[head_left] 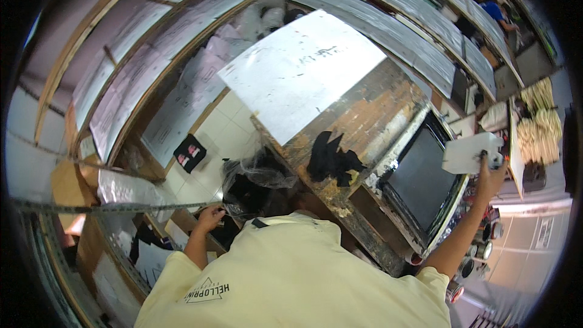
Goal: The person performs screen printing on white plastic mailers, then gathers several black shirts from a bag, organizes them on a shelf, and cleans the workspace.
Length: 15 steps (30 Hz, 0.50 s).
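My right hand (490,167), at the far right, is closed on a whitish translucent plastic jug (467,154), held tilted above the outer edge of a dark screen in a worn frame (423,177). On the left, my left hand (211,216) is curled beside the end of a perforated metal rail (139,208), near a clear plastic bag (258,173). Whatever its fingers hold is too small to make out. Left of the screen, a crumpled black cloth (333,158) lies on a stained wooden bench (379,106).
A large white board (303,64) covers the bench's far end. Shelves with wrapped flat sheets (136,79) line the left and back. A black printed piece (189,153) lies on the tiled floor. Several cans (466,267) stand at right, below a wooden rack (515,146). Another person (495,11) is far back.
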Tool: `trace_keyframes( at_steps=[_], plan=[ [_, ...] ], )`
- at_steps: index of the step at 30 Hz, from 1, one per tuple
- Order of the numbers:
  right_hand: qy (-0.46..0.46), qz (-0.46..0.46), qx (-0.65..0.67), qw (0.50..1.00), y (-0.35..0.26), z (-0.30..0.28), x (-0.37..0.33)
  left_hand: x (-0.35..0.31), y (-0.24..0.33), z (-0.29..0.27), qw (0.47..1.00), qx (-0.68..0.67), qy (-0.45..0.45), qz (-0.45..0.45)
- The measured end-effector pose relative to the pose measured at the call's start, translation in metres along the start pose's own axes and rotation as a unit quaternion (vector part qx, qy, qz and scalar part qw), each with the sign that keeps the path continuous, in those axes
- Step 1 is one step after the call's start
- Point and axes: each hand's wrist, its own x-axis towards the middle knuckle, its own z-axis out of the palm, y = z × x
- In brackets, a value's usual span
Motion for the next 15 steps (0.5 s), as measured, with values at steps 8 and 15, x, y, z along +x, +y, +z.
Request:
trace_keyframes(
  at_steps=[8,15],
  plan=[
    [-0.263,0.014,0.141,0.954,-0.231,0.102,-0.107,-0.071,-0.04,0.057,0.99,-0.085,-0.067,-0.087],
    [-0.208,0.015,0.018,0.978,-0.269,0.143,-0.179,-0.131,-0.13,0.113,0.973,-0.138,-0.046,-0.181]
  ],
)
